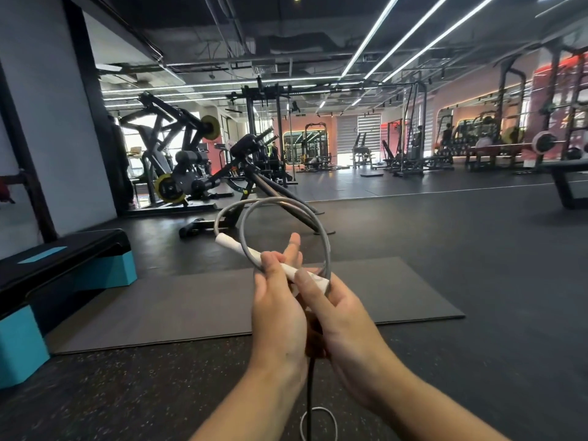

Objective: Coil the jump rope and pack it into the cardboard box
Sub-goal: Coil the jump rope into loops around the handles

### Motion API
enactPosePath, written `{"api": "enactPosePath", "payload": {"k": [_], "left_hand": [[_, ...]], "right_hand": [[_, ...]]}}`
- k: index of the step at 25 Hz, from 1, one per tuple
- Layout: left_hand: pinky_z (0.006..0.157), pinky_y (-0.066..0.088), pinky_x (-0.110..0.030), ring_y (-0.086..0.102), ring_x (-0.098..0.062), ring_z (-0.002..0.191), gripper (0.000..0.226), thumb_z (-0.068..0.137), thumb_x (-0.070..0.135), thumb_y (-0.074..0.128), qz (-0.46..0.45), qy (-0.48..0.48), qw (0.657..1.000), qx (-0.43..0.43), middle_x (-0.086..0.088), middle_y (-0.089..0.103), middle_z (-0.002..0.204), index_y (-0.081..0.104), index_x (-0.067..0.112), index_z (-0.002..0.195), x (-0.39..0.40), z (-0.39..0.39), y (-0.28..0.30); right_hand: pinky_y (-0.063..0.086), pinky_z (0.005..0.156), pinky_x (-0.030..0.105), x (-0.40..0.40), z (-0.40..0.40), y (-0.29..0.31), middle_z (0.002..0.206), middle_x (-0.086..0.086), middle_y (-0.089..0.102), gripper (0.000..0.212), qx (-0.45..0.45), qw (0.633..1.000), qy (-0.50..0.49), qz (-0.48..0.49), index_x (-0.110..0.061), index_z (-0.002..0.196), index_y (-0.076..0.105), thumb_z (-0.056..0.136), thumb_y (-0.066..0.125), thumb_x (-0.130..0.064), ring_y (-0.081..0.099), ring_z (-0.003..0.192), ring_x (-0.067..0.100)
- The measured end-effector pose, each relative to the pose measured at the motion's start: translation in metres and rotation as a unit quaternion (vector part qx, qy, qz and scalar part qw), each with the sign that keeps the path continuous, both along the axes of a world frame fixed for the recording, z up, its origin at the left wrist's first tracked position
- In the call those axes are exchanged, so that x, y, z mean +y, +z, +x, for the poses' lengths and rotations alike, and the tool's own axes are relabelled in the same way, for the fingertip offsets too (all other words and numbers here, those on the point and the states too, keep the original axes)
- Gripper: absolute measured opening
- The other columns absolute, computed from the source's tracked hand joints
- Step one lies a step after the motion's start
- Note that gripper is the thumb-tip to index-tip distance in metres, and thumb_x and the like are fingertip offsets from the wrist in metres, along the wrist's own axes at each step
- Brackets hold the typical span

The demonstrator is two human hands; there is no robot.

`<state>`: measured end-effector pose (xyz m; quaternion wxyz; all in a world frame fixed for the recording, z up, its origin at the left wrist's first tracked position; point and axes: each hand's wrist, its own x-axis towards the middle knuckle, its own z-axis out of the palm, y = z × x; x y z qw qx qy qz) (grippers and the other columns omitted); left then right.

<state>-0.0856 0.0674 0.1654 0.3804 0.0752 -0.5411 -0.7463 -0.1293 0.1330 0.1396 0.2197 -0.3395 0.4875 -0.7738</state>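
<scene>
A grey jump rope [319, 230] stands in two loops above my hands in the middle of the view. Its white handle [234, 245] points up and to the left. My left hand [276, 300] grips the handle and the loops together, fingers closed around them. My right hand [334, 313] holds the lower white end of the handle [319, 281], thumb on top. The rest of the rope [310, 396] hangs down between my wrists and curls at the bottom edge [318, 421]. No cardboard box is in view.
A grey exercise mat [197, 303] lies on the dark rubber floor ahead. A black and teal step platform [63, 265] stands at the left. Gym machines [197, 167] and racks [541, 138] fill the background; a bench [569, 183] is at the far right.
</scene>
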Motion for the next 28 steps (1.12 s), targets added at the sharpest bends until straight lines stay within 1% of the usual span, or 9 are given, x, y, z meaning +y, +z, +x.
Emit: {"api": "enactPosePath", "payload": {"k": [5, 8, 11, 13, 14, 16, 18, 23, 28], "left_hand": [[0.094, 0.051, -0.037, 0.069, -0.015, 0.114, 0.045, 0.092, 0.046, 0.057, 0.051, -0.031, 0.997, -0.040, 0.002, 0.075, 0.122, 0.064, 0.021, 0.128, -0.005, 0.002, -0.013], [0.108, 0.042, -0.051, 0.048, -0.025, 0.134, 0.083, 0.080, 0.031, 0.081, 0.013, 0.178, 0.974, -0.141, -0.006, 0.048, 0.148, 0.033, 0.025, 0.147, -0.023, 0.015, -0.008], [0.123, 0.016, -0.048, 0.016, -0.014, 0.152, 0.081, 0.088, 0.043, 0.069, -0.431, 0.317, 0.838, -0.108, 0.008, 0.023, 0.164, 0.024, 0.034, 0.155, -0.040, 0.033, 0.014], [0.125, 0.005, -0.038, 0.025, 0.002, 0.145, 0.056, 0.094, 0.064, 0.043, -0.678, 0.193, 0.699, -0.118, 0.016, 0.045, 0.153, 0.041, 0.041, 0.144, -0.042, 0.027, 0.034], [0.125, 0.013, -0.037, 0.038, 0.006, 0.135, 0.054, 0.091, 0.072, 0.036, -0.714, 0.109, 0.671, -0.168, 0.019, 0.058, 0.140, 0.048, 0.043, 0.135, -0.042, 0.021, 0.041], [0.096, 0.048, -0.032, 0.062, 0.005, 0.098, 0.051, 0.082, 0.079, 0.043, -0.689, -0.007, 0.683, -0.244, 0.018, 0.073, 0.105, 0.054, 0.044, 0.118, -0.044, 0.010, 0.050], [0.065, 0.045, -0.027, 0.061, 0.000, 0.073, 0.046, 0.083, 0.074, 0.050, -0.682, -0.038, 0.680, -0.268, 0.013, 0.072, 0.084, 0.056, 0.042, 0.114, -0.045, 0.002, 0.054], [0.079, 0.052, -0.028, 0.068, -0.002, 0.092, 0.035, 0.098, 0.051, 0.050, -0.667, -0.042, 0.724, -0.170, 0.012, 0.075, 0.100, 0.070, 0.029, 0.116, -0.060, -0.007, 0.048], [0.056, 0.040, -0.017, 0.057, 0.001, 0.062, 0.040, 0.094, 0.054, 0.043, -0.606, 0.009, 0.783, -0.142, 0.017, 0.064, 0.067, 0.068, 0.023, 0.098, -0.068, -0.003, 0.040]], "right_hand": [[0.028, 0.039, 0.021, 0.007, -0.010, 0.011, 0.060, -0.001, 0.046, 0.023, 0.004, 0.997, -0.075, -0.011, -0.014, 0.093, 0.063, 0.097, 0.062, -0.037, 0.035, 0.040, 0.007], [0.026, 0.040, 0.023, 0.024, -0.033, 0.020, 0.060, -0.005, 0.043, 0.018, 0.147, 0.982, -0.079, 0.088, -0.014, 0.091, 0.055, 0.101, 0.059, -0.028, 0.031, 0.043, 0.008], [0.036, 0.050, 0.027, 0.038, -0.048, 0.040, 0.062, -0.004, 0.054, 0.026, 0.403, 0.869, -0.092, 0.270, -0.009, 0.088, 0.061, 0.098, 0.064, -0.033, 0.043, 0.050, 0.005], [0.042, 0.058, 0.031, 0.042, -0.050, 0.052, 0.069, -0.004, 0.064, 0.015, 0.466, 0.827, -0.061, 0.308, -0.013, 0.089, 0.066, 0.094, 0.068, -0.027, 0.048, 0.057, 0.001], [0.042, 0.058, 0.027, 0.044, -0.048, 0.057, 0.068, -0.008, 0.064, 0.008, 0.466, 0.827, -0.042, 0.312, -0.017, 0.084, 0.066, 0.091, 0.069, -0.020, 0.049, 0.058, -0.001], [0.039, 0.057, 0.026, 0.045, -0.048, 0.061, 0.065, -0.005, 0.061, 0.012, 0.464, 0.823, -0.035, 0.326, -0.012, 0.078, 0.065, 0.085, 0.074, -0.016, 0.047, 0.057, 0.002], [0.038, 0.060, 0.031, 0.046, -0.050, 0.058, 0.068, 0.004, 0.060, 0.027, 0.450, 0.828, -0.049, 0.330, -0.003, 0.082, 0.067, 0.081, 0.080, -0.027, 0.048, 0.061, 0.008], [0.025, 0.049, 0.021, 0.051, -0.046, 0.054, 0.066, 0.000, 0.042, 0.040, 0.341, 0.903, -0.052, 0.255, 0.001, 0.086, 0.068, 0.084, 0.083, -0.036, 0.031, 0.053, 0.007], [0.031, 0.050, 0.028, 0.050, -0.043, 0.035, 0.070, 0.009, 0.051, 0.047, 0.241, 0.925, -0.028, 0.292, -0.001, 0.096, 0.072, 0.084, 0.080, -0.045, 0.036, 0.054, 0.016]]}}
